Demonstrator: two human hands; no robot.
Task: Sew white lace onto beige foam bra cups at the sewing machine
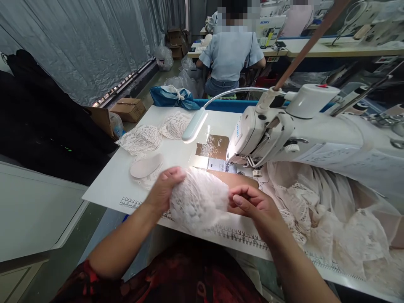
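Note:
A white lace bra cup (197,200) hangs in front of me over the table's front edge, slightly blurred. My left hand (166,187) grips its upper left side between thumb and fingers. At its right edge, my right hand (252,202) has curled fingers, their tips against the lace. Two more lace cups, one nearer (142,139) and one farther (176,125), lie on the left of the white table (109,179). A smooth pale cup pad (147,165) rests by my left hand, on some lace. Behind the held cup stands a white sewing machine (249,130), its needle area lit.
A lamp (195,125) on a bent metal neck reaches over the table. Pale lace and mesh fabric (318,206) is heaped under the machine arm at right. A blue cloth bundle (174,97) sits at the far edge. Ahead, a person in light blue (229,57) sits facing away.

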